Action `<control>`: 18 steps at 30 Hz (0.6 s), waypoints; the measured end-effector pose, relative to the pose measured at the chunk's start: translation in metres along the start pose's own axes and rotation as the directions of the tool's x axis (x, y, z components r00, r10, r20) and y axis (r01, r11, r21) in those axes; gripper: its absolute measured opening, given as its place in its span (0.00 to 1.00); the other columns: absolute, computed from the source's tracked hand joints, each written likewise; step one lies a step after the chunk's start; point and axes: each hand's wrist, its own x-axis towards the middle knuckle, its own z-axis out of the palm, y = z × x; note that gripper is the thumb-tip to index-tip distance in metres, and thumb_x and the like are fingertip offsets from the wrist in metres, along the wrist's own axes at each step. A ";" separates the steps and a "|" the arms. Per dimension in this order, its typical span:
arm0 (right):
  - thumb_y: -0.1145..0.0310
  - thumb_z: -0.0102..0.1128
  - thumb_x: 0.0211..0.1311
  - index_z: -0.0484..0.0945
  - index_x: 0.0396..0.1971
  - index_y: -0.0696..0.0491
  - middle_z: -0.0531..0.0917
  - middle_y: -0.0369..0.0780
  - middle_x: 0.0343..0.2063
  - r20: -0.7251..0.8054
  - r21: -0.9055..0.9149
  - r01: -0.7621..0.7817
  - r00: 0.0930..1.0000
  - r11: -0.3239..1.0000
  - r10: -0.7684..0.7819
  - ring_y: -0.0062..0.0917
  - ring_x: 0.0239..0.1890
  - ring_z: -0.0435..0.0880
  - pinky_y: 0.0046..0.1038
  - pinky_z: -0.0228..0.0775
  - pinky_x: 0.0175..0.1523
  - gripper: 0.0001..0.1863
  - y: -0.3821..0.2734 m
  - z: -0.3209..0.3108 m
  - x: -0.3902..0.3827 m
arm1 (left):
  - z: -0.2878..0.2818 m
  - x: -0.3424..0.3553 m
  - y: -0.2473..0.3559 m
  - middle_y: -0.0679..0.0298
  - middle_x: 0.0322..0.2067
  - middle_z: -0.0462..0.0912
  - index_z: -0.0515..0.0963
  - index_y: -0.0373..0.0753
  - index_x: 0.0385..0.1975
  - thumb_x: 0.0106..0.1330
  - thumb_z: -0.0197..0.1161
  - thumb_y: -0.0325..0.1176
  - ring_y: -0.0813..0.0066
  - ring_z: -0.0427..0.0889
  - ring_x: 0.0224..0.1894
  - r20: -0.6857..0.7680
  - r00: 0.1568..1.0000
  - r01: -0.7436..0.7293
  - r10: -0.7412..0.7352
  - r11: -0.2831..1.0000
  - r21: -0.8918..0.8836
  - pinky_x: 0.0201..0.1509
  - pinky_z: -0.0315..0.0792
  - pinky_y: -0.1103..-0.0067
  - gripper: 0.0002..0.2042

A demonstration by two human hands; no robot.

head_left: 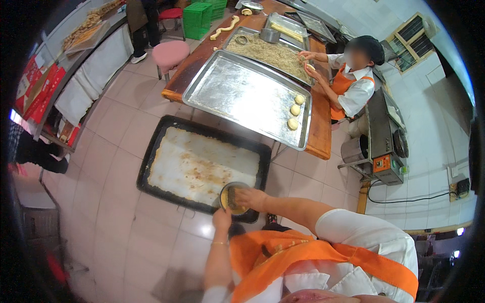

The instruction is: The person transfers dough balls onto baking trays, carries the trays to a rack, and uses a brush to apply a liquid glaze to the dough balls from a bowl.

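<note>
A round metal bowl [222,202] with yellow liquid is held over the near right corner of a black baking tray [146,166]. My left hand [222,218] grips the bowl's near rim. Over the bowl, my right hand [250,198] is closed on a dark, flat-ended thing that looks like a brush [231,196]; its handle is hidden by my fingers. White lining paper [202,156] with brown stains and browned edges covers the tray's bottom. Beyond it, a large silver tray [237,96] carries three round dough balls [295,110] along its right side.
A wooden table [321,136] bears the silver tray and another tray of crumbly filling [268,55]. At its right a co-worker [348,81] shapes dough in both hands. A pink stool [171,54] and green crates [198,20] stand left of the table. Someone's legs [45,156] show far left.
</note>
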 end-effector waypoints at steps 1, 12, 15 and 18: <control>0.64 0.53 0.56 0.71 0.55 0.36 0.71 0.38 0.53 -0.075 0.030 0.022 0.997 0.999 -0.020 0.34 0.57 0.68 0.34 0.62 0.57 0.24 0.001 0.004 0.001 | -0.001 -0.002 0.002 0.46 0.30 0.81 0.78 0.32 0.26 0.64 0.51 0.48 0.46 0.79 0.35 -0.046 0.999 0.016 -0.017 1.000 -0.018 0.42 0.71 0.58 0.22; 0.62 0.57 0.52 0.74 0.43 0.28 0.71 0.36 0.51 -0.063 0.047 0.292 0.955 0.955 -0.289 0.34 0.49 0.73 0.33 0.67 0.50 0.17 0.014 -0.091 -0.064 | -0.012 -0.109 0.056 0.42 0.25 0.79 0.78 0.30 0.24 0.63 0.50 0.47 0.41 0.77 0.31 -0.283 0.959 0.000 -0.007 1.000 -0.025 0.37 0.69 0.55 0.22; 0.64 0.63 0.46 0.74 0.43 0.29 0.74 0.36 0.47 -0.152 0.132 0.398 0.913 0.908 -0.379 0.36 0.48 0.74 0.36 0.67 0.49 0.21 0.018 -0.134 -0.101 | -0.017 -0.149 0.087 0.41 0.24 0.78 0.77 0.29 0.24 0.63 0.51 0.45 0.41 0.77 0.30 -0.381 0.924 -0.059 0.017 0.993 -0.099 0.35 0.68 0.56 0.21; 0.61 0.65 0.45 0.75 0.45 0.32 0.76 0.36 0.46 -0.049 0.232 0.504 0.860 0.832 -0.508 0.39 0.48 0.76 0.41 0.67 0.49 0.22 0.019 -0.169 -0.129 | -0.010 -0.195 0.117 0.41 0.24 0.78 0.76 0.27 0.23 0.64 0.51 0.43 0.42 0.77 0.29 -0.426 0.902 -0.027 -0.070 0.975 -0.219 0.34 0.68 0.58 0.21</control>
